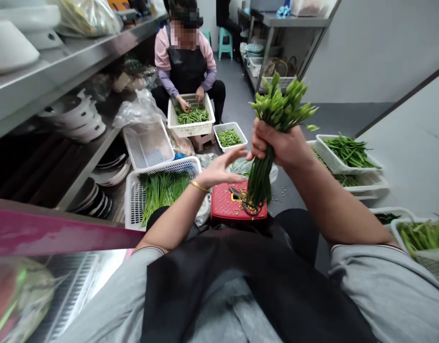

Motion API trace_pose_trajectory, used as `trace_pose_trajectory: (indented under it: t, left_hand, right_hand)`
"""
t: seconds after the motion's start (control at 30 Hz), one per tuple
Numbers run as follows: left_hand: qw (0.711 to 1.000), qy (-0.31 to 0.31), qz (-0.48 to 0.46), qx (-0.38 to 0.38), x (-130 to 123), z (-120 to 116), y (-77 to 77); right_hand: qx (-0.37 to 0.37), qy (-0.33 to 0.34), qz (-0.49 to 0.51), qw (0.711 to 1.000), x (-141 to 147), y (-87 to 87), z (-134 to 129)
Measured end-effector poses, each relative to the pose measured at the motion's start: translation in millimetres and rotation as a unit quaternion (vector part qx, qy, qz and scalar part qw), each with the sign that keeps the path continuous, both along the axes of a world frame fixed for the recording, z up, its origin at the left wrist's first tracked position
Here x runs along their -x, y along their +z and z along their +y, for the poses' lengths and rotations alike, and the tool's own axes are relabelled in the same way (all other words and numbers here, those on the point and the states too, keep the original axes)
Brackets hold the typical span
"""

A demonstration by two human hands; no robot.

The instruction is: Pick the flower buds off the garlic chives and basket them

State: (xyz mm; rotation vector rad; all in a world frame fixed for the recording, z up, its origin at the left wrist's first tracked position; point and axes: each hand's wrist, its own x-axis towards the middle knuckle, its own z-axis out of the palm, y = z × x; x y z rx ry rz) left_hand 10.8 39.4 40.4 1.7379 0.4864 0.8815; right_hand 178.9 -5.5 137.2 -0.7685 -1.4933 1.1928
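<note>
A bunch of flowering chives, pale green buds at the top, stands upright in my right hand, whose fingers wrap round the stems. Just left of the stems is my left hand, its fingers spread and curved, holding nothing. Below both hands sits a red stool with a quilted-looking top, strewn with small green bits. Scissors with dark handles lie on it, partly hidden behind the hanging stems. To the left, a white basket holds long green stalks.
Across from me a person sits handling green pods in a white basket. A smaller basket of pods stands beside it. Baskets of green vegetables line the right side. A metal shelf with dishes runs along the left.
</note>
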Motion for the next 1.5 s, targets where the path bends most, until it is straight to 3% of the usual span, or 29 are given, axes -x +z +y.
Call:
trace_pose_trajectory:
  t: [0.07,0.17,0.23,0.33,0.43,0.5,0.57,0.63,0.7,0.8,0.87,0.97,1.1,1.33,1.5]
  left_hand:
    - [0.995,-0.084,0.023,0.048,-22,-13,0.4]
    - [0.963,-0.174,0.018,0.203,-29,-35,-8.4]
    - [0.945,-0.172,0.012,0.278,-20,-46,-15.3]
    - [0.935,-0.143,-0.007,0.323,-6,-54,-19.2]
    - [0.917,-0.14,-0.038,0.372,-1,-51,-17.5]
    - [0.903,-0.143,-0.049,0.401,-3,-47,-16.4]
    - [0.898,-0.139,-0.05,0.414,-6,-43,-16.4]
    - [0.899,-0.128,-0.045,0.417,-9,-41,-17.0]
    - [0.898,-0.121,-0.033,0.421,-14,-41,-17.4]
    - [0.898,-0.116,-0.011,0.425,-21,-44,-17.7]
    - [0.899,-0.106,-0.004,0.425,-24,-46,-18.5]
    - [0.896,-0.102,-0.003,0.431,-23,-47,-21.3]
    - [0.889,-0.116,-0.014,0.442,-20,-45,-23.9]
    - [0.892,-0.122,-0.011,0.436,-23,-43,-27.2]
    - [0.872,-0.135,-0.016,0.47,-21,-41,-34.2]
  right_hand:
    - [0.003,0.01,0.041,0.999,12,-8.2,-2]
    - [0.012,0.019,0.05,0.999,17,-33.0,1]
    - [0.013,0.006,0.014,1.0,9,-52.3,6]
    - [0.024,-0.074,-0.024,0.997,-13,-77.4,11]
    - [0.074,-0.135,-0.011,0.988,-35,-91.5,8]
    - [0.085,-0.15,-0.001,0.985,-48,-92.1,2]
    - [0.039,-0.228,0.002,0.973,-59,-85.5,-8]
    - [-0.054,-0.366,-0.014,0.929,-65,-74.4,-22]
    - [-0.148,-0.446,-0.073,0.88,-62,-63.7,-35]
    - [-0.22,-0.369,-0.22,0.876,-48,-58.7,-42]
    - [-0.221,-0.314,-0.288,0.877,-40,-65.1,-36]
    - [-0.19,-0.298,-0.347,0.869,-39,-80.9,-24]
    - [-0.177,-0.29,-0.385,0.858,-48,-91.2,-21]
    - [-0.28,-0.319,-0.387,0.819,-41,-77.1,-34]
    - [-0.29,-0.259,-0.455,0.801,-37,-88.0,-34]
